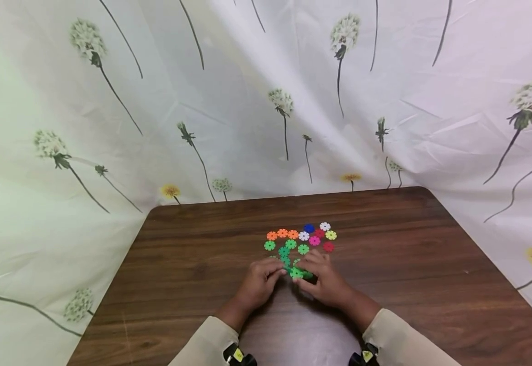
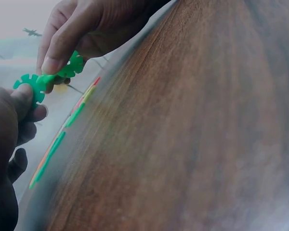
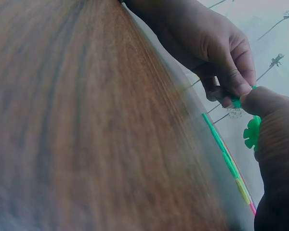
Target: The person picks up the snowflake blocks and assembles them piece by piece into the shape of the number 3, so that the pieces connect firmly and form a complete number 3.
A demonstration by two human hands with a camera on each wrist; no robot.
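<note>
Both hands hold a short chain of green notched discs (image 1: pixel 296 273) between them, low over the table's middle. My left hand (image 1: pixel 260 282) pinches one end; in the left wrist view its thumb lies on a green disc (image 2: pixel 37 91). From the other side my right hand (image 1: pixel 324 282) grips the chain with thumb and fingers, and another green disc (image 2: pixel 76 65) sticks out beside its thumb. In the right wrist view a green disc (image 3: pixel 252 133) shows past the right thumb, while the left fingertips partly hide the rest.
Beyond the hands, loose notched discs lie flat on the brown wooden table (image 1: pixel 192 254): several green discs (image 1: pixel 290 244), orange discs (image 1: pixel 282 233), white (image 1: pixel 324 226), a blue disc (image 1: pixel 309 228), red (image 1: pixel 329 247), pink (image 1: pixel 314 241) and yellow (image 1: pixel 331 235). A dandelion-print curtain (image 1: pixel 247 127) hangs behind.
</note>
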